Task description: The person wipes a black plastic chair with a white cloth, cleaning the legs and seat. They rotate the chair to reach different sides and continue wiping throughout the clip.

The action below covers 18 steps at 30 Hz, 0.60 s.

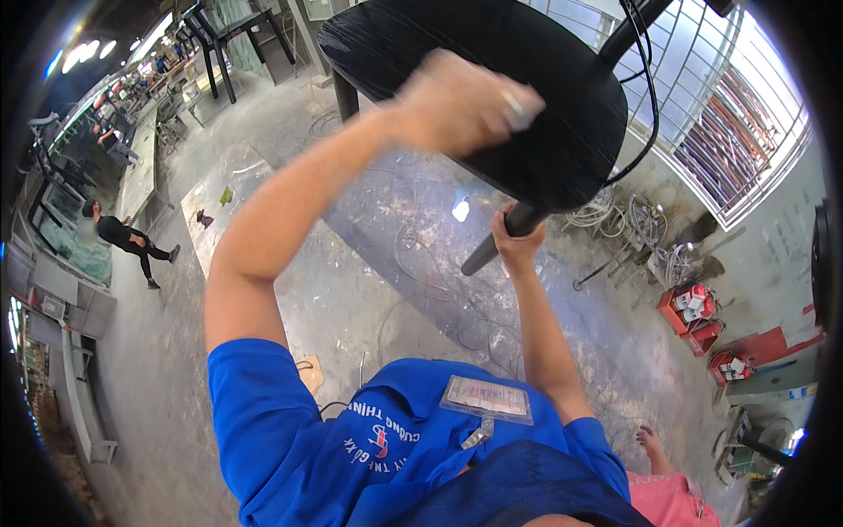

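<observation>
From the head camera, the person holds a black chair [527,97] up overhead, its round dark seat tilted and filling the upper middle of the view, one leg running down toward the lower left and another rising at the upper right. The left hand [465,101] lies against the underside of the seat, blurred, fingers curled in a loose fist — something small and pale shows at the knuckles, but what it is cannot be told. The right hand [516,239] is wrapped around the lower chair leg [492,244], fingers closed tight on the dark tube just below the seat's edge. A thin black cable [652,105] hangs down past the seat on the right.

Below the arms lies a grey concrete floor [351,290] strewn with loose wires. A pale flat sheet [219,198] lies on the floor to the left. Another person in dark clothes [127,239] stands far off at the left edge — well apart. Red boxes [694,312] sit by the wall at right, under a barred window [746,132].
</observation>
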Available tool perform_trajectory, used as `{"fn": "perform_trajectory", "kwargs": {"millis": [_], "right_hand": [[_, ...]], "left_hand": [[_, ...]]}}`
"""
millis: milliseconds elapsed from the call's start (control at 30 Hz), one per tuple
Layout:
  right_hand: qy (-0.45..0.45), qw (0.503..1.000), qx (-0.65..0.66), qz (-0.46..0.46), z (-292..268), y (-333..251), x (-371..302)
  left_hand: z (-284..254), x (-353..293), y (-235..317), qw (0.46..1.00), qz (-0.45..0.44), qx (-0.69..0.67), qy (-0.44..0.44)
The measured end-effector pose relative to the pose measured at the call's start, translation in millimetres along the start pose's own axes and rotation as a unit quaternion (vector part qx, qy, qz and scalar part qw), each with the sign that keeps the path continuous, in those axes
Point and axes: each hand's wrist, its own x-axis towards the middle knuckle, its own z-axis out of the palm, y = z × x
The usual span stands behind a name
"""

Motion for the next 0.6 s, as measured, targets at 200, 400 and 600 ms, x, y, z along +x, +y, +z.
{"fn": "perform_trajectory", "kwargs": {"millis": [200, 400, 600], "right_hand": [[-0.010, 0.999, -0.008, -0.031, -8, 2, 3], [0.005, 0.999, -0.020, -0.028, 5, 7, 6], [0.026, 0.995, -0.064, -0.068, 12, 14, 7]], "left_hand": [[-11, -48, -109, 0.981, -0.158, 0.112, -0.005], [10, -13, -74, 0.991, -0.052, 0.107, 0.065], [52, -2, -54, 0.971, 0.166, -0.101, 0.139]]}}
